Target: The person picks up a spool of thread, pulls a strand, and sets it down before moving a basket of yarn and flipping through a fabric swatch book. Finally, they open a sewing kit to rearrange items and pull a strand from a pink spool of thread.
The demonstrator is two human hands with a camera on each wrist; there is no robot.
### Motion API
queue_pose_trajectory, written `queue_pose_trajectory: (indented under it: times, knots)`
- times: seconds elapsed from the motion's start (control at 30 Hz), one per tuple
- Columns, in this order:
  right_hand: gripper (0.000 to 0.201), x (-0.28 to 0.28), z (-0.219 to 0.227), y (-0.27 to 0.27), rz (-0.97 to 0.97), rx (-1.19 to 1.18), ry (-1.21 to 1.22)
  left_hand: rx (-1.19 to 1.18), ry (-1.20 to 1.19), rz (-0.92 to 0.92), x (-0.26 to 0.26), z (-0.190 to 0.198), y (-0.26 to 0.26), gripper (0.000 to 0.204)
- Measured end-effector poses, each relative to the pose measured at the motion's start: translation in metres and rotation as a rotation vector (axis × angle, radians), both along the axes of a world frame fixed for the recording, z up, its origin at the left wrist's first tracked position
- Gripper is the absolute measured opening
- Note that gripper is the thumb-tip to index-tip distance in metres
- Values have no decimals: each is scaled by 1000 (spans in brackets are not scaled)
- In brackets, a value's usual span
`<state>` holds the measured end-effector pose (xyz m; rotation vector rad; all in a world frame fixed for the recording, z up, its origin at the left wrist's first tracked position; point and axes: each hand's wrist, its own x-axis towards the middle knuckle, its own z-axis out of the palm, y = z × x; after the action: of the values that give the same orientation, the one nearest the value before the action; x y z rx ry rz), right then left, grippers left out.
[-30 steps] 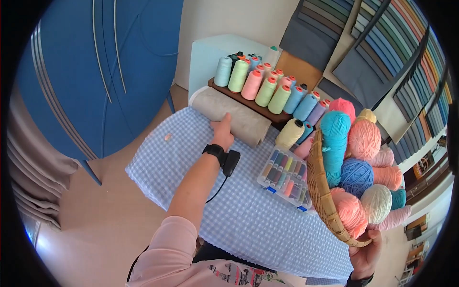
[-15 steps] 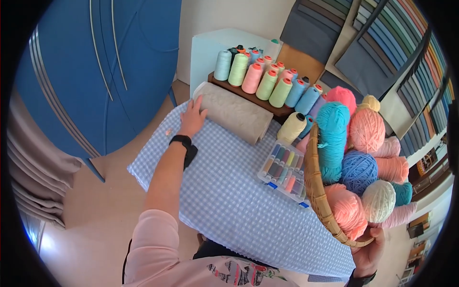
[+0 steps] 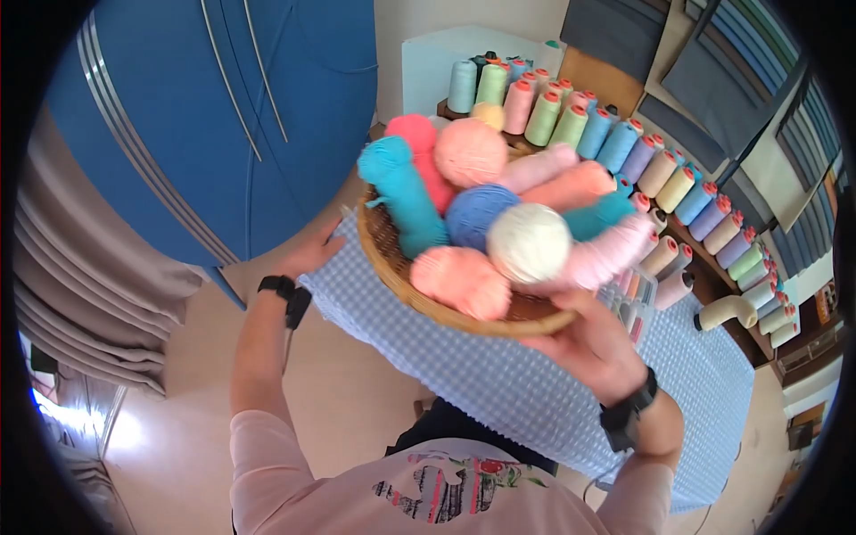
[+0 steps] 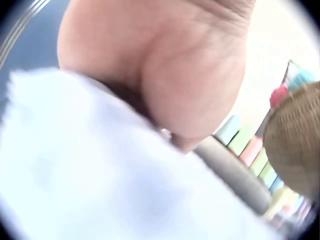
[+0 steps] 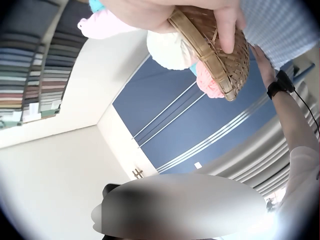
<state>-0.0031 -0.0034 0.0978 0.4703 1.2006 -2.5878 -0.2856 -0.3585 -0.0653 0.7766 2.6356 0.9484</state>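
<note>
My right hand [image 3: 596, 352] grips the near right rim of a wicker basket [image 3: 419, 303], thumb over the edge and fingers underneath, as the right wrist view shows. The basket is held tilted above the table, full of yarn: a white ball [image 3: 529, 241], a blue ball [image 3: 481, 214], a turquoise skein [image 3: 406, 196] and several pink and coral ones. My left hand [image 3: 310, 254] is at the table's left edge, fingers extended on the checked tablecloth [image 5: 270, 25], apart from the basket. In the left wrist view, cloth hides most of its fingers.
Thread cones [image 3: 544, 116] line a dark wooden rack along the table's back. A grey fabric roll [image 4: 235, 172] lies before them, hidden behind the basket in the head view. A clear marker case [image 3: 637, 299] sits right of the basket. A blue cabinet [image 3: 178, 107] stands left.
My right hand has swung the yarn basket leftward, from the table's right end to over its left part. My left hand has left the grey roll and moved to the table's left edge.
</note>
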Motion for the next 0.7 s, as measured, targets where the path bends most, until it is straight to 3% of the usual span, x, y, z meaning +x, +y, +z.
queue_pose_trajectory:
  times: [0.13, 0.2, 0.37, 0.47, 0.57, 0.63, 0.7]
  knots:
    - [43, -32, -32, -30, 80, -126, 41, 35, -121, 94, 48, 1, -50, 56]
    - [41, -36, -49, -38, 95, -125, 31, 143, -470, 347, 70, 8, -56, 57]
    - [32, -28, -68, -45, 54, -130, -24, 252, -377, 333, 78, -18, -62, 66]
    - [33, -18, -69, -49, -8, -156, -61, 342, -401, 371, 77, -28, -57, 67]
    - [36, -18, -75, -47, 48, -207, -53, 450, -503, 414, 80, -36, -51, 67]
    - [38, -28, -83, -48, 34, -161, -59, 665, -455, 506, 83, -46, -49, 57]
    - [37, -36, -95, -55, 16, -150, -39, 674, -423, 532, 75, -61, -56, 45]
